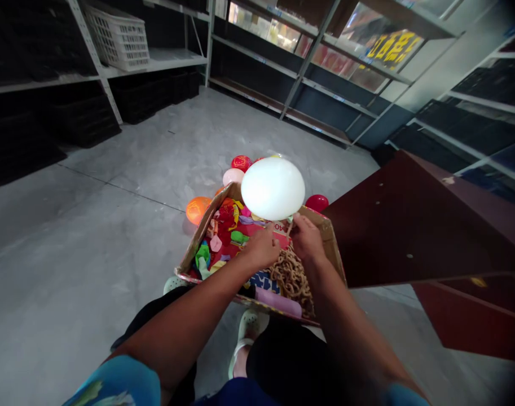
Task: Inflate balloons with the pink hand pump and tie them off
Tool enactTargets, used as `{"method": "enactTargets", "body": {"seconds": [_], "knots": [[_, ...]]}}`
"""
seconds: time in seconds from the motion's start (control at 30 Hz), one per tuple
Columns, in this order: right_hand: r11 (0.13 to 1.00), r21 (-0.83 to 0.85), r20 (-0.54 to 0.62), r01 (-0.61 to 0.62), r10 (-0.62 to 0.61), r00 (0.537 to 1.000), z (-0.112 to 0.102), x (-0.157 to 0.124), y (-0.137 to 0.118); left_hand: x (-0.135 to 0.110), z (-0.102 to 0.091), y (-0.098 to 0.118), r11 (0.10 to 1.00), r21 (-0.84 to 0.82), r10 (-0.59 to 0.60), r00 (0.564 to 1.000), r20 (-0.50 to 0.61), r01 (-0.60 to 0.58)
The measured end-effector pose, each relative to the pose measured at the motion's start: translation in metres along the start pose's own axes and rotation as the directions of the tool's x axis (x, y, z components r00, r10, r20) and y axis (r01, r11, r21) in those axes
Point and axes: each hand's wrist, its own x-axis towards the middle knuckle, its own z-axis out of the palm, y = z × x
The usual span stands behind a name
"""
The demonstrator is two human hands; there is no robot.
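A large white balloon, blown up, stands above the far edge of an open cardboard box. My right hand is closed in a pinch at the balloon's neck, where a pale green bit and a thin tan band show. Just below the balloon, my left hand has curled fingers with the index finger partly out; what it holds, if anything, is hidden. Inside the box lie limp coloured balloons, a heap of tan rubber bands and a light purple cylinder.
Blown-up balloons, including an orange one and a dark red one, rest on the grey floor around the box. A dark red-brown panel stands close at right. Metal shelves and a white basket are farther off.
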Motion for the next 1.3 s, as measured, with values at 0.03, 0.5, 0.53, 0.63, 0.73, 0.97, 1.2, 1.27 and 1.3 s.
{"method": "enactTargets", "body": {"seconds": [0.03, 0.5, 0.53, 0.63, 0.73, 0.97, 1.2, 1.27, 1.3], "knots": [[1.0, -0.003, -0.02, 0.016, -0.016, 1.0, -0.002, 0.01, -0.004, -0.001, 0.0, 0.0, 0.999, 0.019, 0.025, 0.999, 0.026, -0.026], [0.983, -0.152, -0.236, -0.099, 0.061, 0.97, -0.043, 0.119, -0.034, -0.013, -0.003, 0.01, 0.937, 0.106, 0.252, 0.856, 0.452, -0.332], [0.968, -0.235, -0.203, -0.086, 0.037, 0.978, -0.038, 0.116, -0.025, -0.013, -0.004, 0.011, 0.94, 0.11, 0.242, 0.857, 0.455, -0.324], [0.903, -0.428, -0.057, -0.032, 0.008, 0.998, -0.013, 0.096, 0.018, -0.012, -0.005, 0.011, 0.944, 0.117, 0.226, 0.861, 0.456, -0.31], [0.806, -0.59, 0.143, 0.051, 0.043, 0.989, 0.017, 0.074, 0.064, -0.012, -0.005, 0.008, 0.954, 0.102, 0.214, 0.881, 0.422, -0.281], [0.546, -0.802, 0.307, 0.244, 0.025, 0.951, 0.04, 0.061, 0.106, -0.011, -0.01, -0.001, 0.987, 0.119, 0.06, 0.935, 0.351, -0.108], [0.555, -0.787, 0.317, 0.269, -0.01, 0.948, 0.032, 0.071, 0.085, 0.002, -0.024, -0.013, 0.998, 0.056, -0.049, 0.982, 0.181, 0.039], [0.619, -0.741, 0.314, 0.259, -0.021, 0.949, 0.03, 0.069, 0.072, 0.007, -0.031, -0.02, 0.996, 0.05, -0.075, 0.99, 0.119, 0.07], [0.657, -0.709, 0.313, 0.254, -0.03, 0.949, 0.029, 0.065, 0.064, 0.01, -0.034, -0.024, 0.995, 0.044, -0.093, 0.992, 0.087, 0.089]]}}
